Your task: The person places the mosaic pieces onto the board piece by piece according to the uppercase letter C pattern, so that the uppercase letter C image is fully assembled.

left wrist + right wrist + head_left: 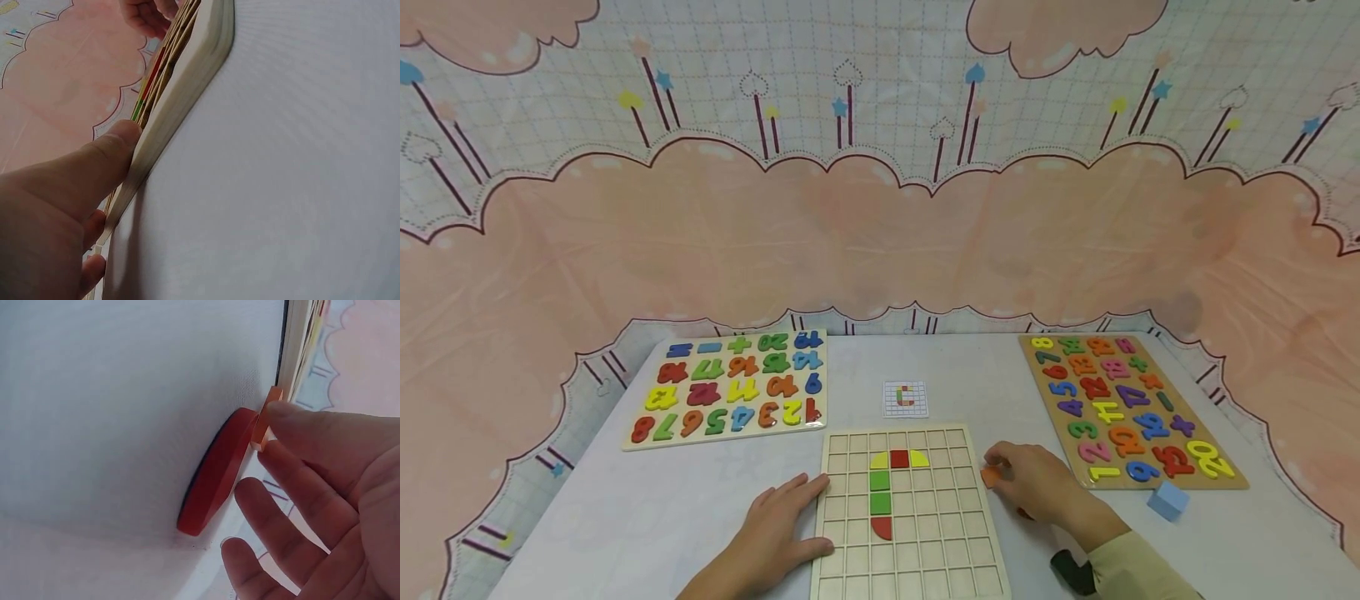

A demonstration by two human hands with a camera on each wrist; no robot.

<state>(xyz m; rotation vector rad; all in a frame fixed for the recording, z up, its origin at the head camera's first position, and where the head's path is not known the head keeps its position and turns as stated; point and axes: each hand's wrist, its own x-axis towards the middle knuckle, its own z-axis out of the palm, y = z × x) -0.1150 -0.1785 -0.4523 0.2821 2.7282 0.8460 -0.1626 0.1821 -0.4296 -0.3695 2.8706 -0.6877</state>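
Head view — right hand (1037,487) pinches small orange block (992,476) — flat, square-edged

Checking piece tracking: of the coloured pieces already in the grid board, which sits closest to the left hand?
The red quarter-round piece at the bottom of the column in the grid board. It lies lowest, nearest the left hand; the green squares and the top row sit farther up.

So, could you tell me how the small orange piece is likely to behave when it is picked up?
The orange piece, pinched by the right hand, looks like a thin, flat-sided block, so probably stiff and light. With flat faces it should not roll. Being small, it could slip from the fingertips. The flat red piece beside it looks similar.
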